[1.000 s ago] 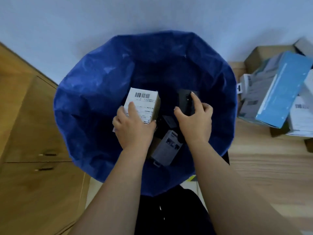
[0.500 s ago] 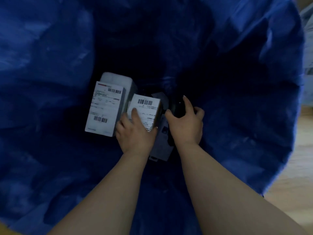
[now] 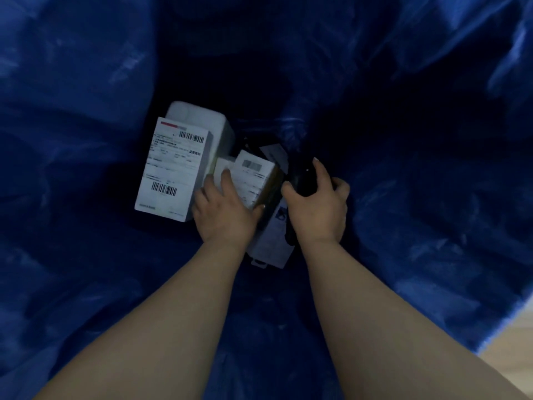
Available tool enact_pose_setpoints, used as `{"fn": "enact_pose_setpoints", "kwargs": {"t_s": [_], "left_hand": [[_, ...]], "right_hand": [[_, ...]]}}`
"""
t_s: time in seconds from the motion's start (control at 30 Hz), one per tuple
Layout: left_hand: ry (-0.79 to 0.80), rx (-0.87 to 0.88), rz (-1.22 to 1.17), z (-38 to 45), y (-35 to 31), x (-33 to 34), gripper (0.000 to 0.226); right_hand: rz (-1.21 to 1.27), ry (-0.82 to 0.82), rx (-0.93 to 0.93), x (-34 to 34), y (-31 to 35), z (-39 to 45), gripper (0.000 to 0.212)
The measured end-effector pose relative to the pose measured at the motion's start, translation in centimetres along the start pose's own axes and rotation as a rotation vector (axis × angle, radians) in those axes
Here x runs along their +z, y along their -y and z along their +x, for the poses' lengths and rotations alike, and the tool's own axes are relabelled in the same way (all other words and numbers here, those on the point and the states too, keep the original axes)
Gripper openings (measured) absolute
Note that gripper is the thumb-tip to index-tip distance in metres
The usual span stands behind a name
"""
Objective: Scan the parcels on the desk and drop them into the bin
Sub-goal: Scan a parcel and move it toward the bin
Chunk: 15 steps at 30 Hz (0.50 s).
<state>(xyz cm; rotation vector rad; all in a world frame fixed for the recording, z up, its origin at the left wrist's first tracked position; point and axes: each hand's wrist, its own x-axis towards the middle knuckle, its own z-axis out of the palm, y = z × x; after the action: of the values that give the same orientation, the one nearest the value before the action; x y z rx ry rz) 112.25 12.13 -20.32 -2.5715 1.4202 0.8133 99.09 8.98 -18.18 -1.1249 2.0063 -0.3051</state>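
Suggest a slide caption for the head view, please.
Left hand lowers a parcel into the bin; right hand holds the scanner.

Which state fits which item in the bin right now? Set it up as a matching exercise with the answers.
Things:
1. small labelled parcel
2. black scanner
3. large white parcel
4. blue bin liner

States:
a. lies untouched at the bottom, label up
b. gripped by the right hand
c. surrounds everything
d. held by the left hand

Pairs: 1-d, 2-b, 3-a, 4-c
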Motion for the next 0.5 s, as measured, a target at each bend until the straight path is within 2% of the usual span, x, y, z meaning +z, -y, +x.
{"fn": "enact_pose_setpoints", "kwargs": {"t_s": [0.27,0.5], "left_hand": [[-0.062,-0.008,-0.052,-2.0,-0.3,-3.9,0.085],[-0.194,-0.011,-0.164,-6.5,-1.3,-12.3,0.069]], "right_hand": [[0.057,0.013,-0.074,-1.7,2.4,-2.0,0.073],[0.151,-0.074,-0.23,-7.4,6.8,-7.4,0.069]]}}
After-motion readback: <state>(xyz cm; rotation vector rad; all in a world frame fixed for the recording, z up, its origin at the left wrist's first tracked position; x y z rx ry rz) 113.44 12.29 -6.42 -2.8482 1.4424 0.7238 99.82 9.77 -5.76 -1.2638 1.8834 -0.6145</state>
